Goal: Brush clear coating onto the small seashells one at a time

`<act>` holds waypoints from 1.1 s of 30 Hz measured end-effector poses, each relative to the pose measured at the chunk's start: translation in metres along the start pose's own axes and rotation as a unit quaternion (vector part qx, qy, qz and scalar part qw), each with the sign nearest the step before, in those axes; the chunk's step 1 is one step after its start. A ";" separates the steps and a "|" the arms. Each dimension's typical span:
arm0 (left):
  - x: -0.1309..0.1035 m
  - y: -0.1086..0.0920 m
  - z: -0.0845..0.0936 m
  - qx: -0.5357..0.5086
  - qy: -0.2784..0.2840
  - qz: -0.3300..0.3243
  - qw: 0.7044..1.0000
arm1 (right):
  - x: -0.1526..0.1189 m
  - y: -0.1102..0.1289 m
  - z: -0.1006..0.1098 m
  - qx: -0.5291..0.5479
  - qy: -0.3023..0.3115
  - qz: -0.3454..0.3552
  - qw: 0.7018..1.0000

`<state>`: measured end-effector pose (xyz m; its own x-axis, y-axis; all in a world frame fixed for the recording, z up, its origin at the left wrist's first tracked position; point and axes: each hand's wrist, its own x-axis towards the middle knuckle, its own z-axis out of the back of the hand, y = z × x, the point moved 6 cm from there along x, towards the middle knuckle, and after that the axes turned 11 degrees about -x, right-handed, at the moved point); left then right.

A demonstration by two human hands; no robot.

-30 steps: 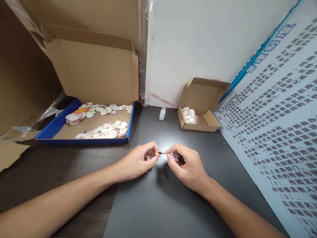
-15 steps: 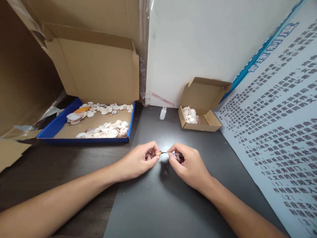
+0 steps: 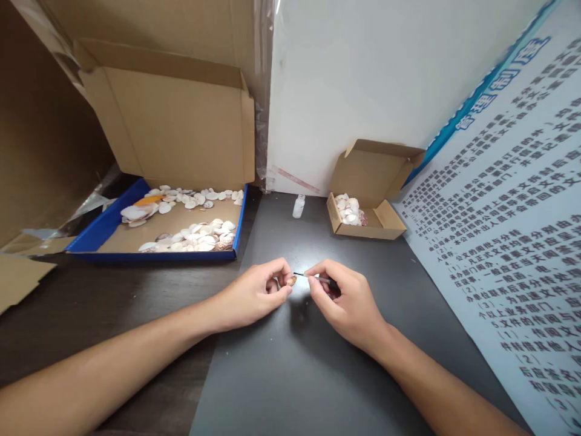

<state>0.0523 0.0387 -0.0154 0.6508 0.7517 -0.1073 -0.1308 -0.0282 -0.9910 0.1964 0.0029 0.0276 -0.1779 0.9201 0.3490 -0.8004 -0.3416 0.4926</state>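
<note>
My left hand (image 3: pixel 265 286) is closed, pinching a small yellow-brown seashell (image 3: pixel 292 281) between thumb and fingertips. Across from it, my right hand (image 3: pixel 338 295) grips a thin brush (image 3: pixel 319 278) with a grey shaft and dark tip. That tip hovers just above the shell, seemingly a little apart from it. The brush's rear end is partly hidden in my palm. Beyond both hands, a small glass bottle (image 3: pixel 298 207) with whitish contents stands upright and uncapped on the grey mat (image 3: pixel 272 375).
At back left, an open blue-sided cardboard box (image 3: pixel 149 257) holds many pale shells (image 3: pixel 204 236) and an orange one (image 3: pixel 151 200). A smaller open cardboard box (image 3: pixel 370 232) with white shells (image 3: pixel 348 209) stands at back right. A white panel (image 3: pixel 354 79) and a printed board (image 3: pixel 512 200) border the mat.
The brush tip has lifted slightly off the shell, with my right hand tilting a little. My left hand keeps its pinch on the shell.
</note>
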 end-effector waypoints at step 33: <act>0.001 0.005 -0.003 -0.146 0.020 0.049 0.988 | -0.003 0.005 -0.004 0.019 0.016 0.019 1.000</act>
<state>0.0541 0.0371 -0.0211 0.6758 0.7090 -0.2017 0.0226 -0.2934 -0.9557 0.1906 -0.0012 0.0256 -0.2260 0.9116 0.3432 -0.7704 -0.3829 0.5098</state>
